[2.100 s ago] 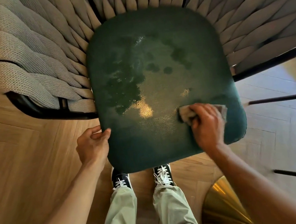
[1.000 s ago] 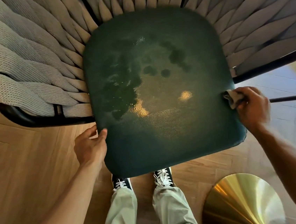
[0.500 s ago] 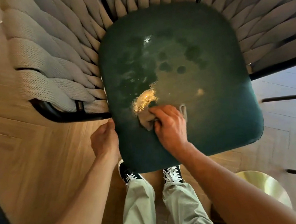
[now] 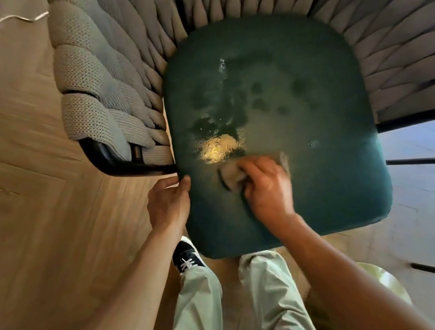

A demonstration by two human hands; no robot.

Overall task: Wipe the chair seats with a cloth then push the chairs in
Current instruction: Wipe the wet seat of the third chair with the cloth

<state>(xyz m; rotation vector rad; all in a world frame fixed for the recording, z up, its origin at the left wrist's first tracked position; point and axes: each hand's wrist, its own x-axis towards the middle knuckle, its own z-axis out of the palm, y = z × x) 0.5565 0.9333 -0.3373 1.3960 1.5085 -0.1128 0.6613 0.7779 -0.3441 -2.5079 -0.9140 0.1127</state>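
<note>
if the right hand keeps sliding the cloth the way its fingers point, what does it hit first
The right hand points up and left across the dark green padded seat. Its crumpled grey cloth would likely first reach the shiny wet patch just ahead, then the darker damp blotches beyond.

Left hand [image 4: 169,206] fingers curled (forearm extended), right hand [image 4: 267,190] curled, knuckles up, pressing down

Dark green padded chair seat [image 4: 298,97], mottled with damp patches and glare, lay level within a woven grey backrest [image 4: 110,76]; crumpled beige cloth [image 4: 232,175] lay on its front-left area
</note>
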